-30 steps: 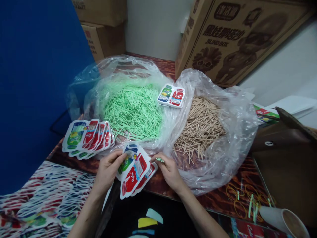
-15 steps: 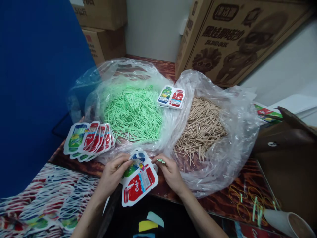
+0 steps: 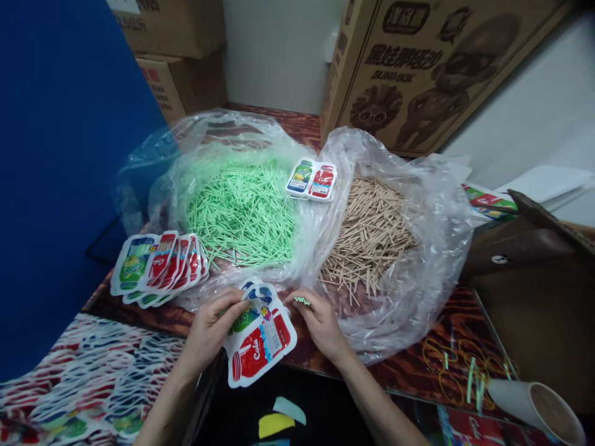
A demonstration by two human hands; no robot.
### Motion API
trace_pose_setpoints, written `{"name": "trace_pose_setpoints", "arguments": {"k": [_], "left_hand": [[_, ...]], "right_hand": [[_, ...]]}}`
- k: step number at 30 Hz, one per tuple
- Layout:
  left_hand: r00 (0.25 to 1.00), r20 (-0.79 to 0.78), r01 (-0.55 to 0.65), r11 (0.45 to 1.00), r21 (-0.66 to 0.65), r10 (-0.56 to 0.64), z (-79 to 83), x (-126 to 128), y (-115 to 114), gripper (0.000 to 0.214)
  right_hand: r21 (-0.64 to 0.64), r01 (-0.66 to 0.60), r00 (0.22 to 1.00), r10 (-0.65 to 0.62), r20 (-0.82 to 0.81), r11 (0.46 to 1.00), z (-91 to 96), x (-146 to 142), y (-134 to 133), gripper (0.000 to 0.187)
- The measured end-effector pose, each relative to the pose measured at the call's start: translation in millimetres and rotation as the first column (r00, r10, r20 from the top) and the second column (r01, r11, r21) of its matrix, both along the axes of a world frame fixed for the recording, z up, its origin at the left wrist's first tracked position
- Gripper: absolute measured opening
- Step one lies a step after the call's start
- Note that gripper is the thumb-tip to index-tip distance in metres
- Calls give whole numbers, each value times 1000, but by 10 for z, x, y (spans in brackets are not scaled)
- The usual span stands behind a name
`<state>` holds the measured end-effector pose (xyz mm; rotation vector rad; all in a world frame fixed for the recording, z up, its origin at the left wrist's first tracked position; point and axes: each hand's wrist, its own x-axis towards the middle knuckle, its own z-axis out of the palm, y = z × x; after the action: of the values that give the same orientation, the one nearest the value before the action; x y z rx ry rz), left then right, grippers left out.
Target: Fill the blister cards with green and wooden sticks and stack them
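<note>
A: What sits nearest, bottom centre?

B: The left hand (image 3: 209, 328) pinches a pouch (image 3: 258, 337) by its upper left edge, fingers closed on it; the pouch is tilted, red cola print facing up, with more like it tucked underneath.

A: And the right hand (image 3: 320, 322)?

B: Just right of the pouch, fingertips pressed together on a few green sticks (image 3: 302, 301); their ends poke out above the thumb.

A: Left of that?

B: A fan of pouches (image 3: 158, 267) lies on the table (image 3: 409, 365), centre left; printed sheets (image 3: 69, 378) fill the lower left corner.

A: Lower right?

B: Rubber bands (image 3: 465, 365) scattered on the table; a paper cup (image 3: 539, 409) on its side in the corner.

A: Farther back?

B: Two open clear bags, touching; the left bag (image 3: 153, 161) holds a green heap (image 3: 242, 207), the right bag (image 3: 441, 217) holds tan sticks (image 3: 367, 235); one twin pack (image 3: 311, 179) rests where they meet.

A: Behind?

B: Cartons (image 3: 418, 68) top centre and upper left; a blue panel (image 3: 60, 155) along the left edge.
</note>
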<state>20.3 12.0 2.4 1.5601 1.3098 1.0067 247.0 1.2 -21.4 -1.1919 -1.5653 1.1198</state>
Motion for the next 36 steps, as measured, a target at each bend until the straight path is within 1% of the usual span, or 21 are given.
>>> {"name": "trace_pose_setpoints", "arguments": {"k": [4,9,17,24,31,36], "left_hand": [[1000,-7,-2,1000,0,2,-4,13,-1,14],[1000,-10,-12,1000,1,12,-54,-5,-5,12],[1000,-1,-7,999,-34,7,-95,22,-6,15],[1000,-4,-1,1000,-28,1,-117,26,1,17],[999,-1,34,999,-33,-34,-88,59,-2,17],[995,14,97,995,-27,-97,-85,79,-18,16]], "right_hand": [[-2,8,1000,-8,-3,1000,8,0,-14,19],[-3,12,1000,-11,10,1000,-7,0,-13,18],[-9,13,1000,-13,21,1000,-35,5,-11,17],[-29,22,999,-21,26,999,-11,-11,17,18],[-26,24,1000,-23,20,999,7,-18,39,18],[-21,20,999,-19,32,1000,32,-23,47,19]]}}
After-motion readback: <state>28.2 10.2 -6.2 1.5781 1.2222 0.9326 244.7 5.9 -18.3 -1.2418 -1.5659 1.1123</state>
